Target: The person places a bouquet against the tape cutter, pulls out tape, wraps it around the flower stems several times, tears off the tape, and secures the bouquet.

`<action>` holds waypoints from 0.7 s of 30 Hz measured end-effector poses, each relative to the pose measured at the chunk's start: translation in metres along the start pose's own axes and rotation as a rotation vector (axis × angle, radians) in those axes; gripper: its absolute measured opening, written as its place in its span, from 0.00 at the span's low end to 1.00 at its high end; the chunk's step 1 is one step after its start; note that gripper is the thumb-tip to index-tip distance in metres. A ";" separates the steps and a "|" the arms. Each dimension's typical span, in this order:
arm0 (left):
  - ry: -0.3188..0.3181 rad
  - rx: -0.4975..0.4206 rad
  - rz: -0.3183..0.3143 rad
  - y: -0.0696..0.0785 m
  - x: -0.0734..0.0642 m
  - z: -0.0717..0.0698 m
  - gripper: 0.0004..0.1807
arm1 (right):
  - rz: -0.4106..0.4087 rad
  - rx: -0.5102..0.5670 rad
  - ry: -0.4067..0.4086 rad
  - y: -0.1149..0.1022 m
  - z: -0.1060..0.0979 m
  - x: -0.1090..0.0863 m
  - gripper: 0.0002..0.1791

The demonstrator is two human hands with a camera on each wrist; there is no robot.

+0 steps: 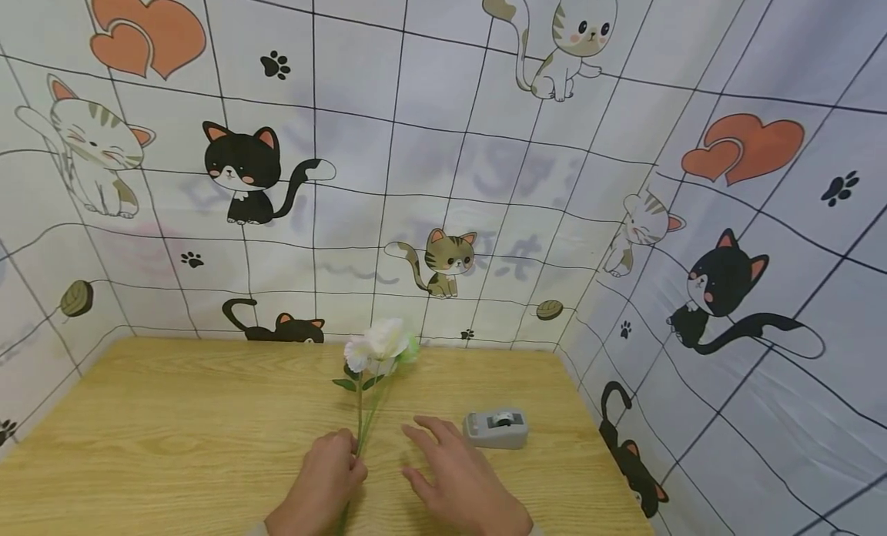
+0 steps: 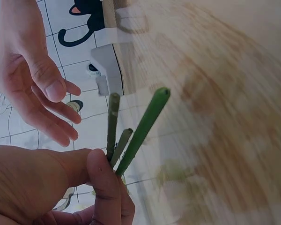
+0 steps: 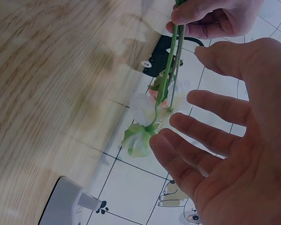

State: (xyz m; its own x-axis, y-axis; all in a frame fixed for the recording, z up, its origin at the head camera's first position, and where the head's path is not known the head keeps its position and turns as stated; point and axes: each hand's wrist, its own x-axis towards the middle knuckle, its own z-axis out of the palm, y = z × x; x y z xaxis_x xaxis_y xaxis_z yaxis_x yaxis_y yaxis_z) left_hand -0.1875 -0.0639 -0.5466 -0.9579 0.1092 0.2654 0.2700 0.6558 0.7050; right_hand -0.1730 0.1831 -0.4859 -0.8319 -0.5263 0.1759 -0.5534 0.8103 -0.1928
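Note:
Three green flower stems (image 2: 143, 129) are pinched between the thumb and fingers of my left hand (image 1: 320, 474), their lower ends sticking out past the thumb in the left wrist view. White flower heads (image 1: 379, 343), one tinged green, top the stems on the far side, with a few dark green leaves (image 1: 345, 383) below them. To the right of the stems, my right hand (image 1: 463, 478) is held with fingers spread and nothing in it. In the right wrist view its palm (image 3: 253, 173) and loosely extended fingers show beside the flowers, apart from them.
A grey tape dispenser (image 1: 496, 430) stands on the wooden table (image 1: 194, 413), just beyond my right hand. White cloth with cat, heart and paw prints (image 1: 360, 166) hangs behind the table and along its right side.

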 end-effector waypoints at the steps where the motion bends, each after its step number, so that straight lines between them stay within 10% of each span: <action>1: -0.007 0.000 -0.006 0.003 0.000 0.000 0.05 | 0.003 -0.004 -0.002 0.001 0.000 -0.001 0.29; 21: -0.094 -0.091 -0.018 0.033 0.012 0.019 0.15 | 0.024 -0.051 0.069 0.022 0.002 -0.014 0.28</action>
State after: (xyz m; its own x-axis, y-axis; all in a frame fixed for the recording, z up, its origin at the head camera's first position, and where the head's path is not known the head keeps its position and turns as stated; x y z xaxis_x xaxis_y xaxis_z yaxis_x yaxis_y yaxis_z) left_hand -0.1915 -0.0267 -0.5329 -0.9664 0.1703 0.1927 0.2565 0.5883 0.7669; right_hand -0.1736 0.2081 -0.4943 -0.8393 -0.4885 0.2386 -0.5287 0.8356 -0.1492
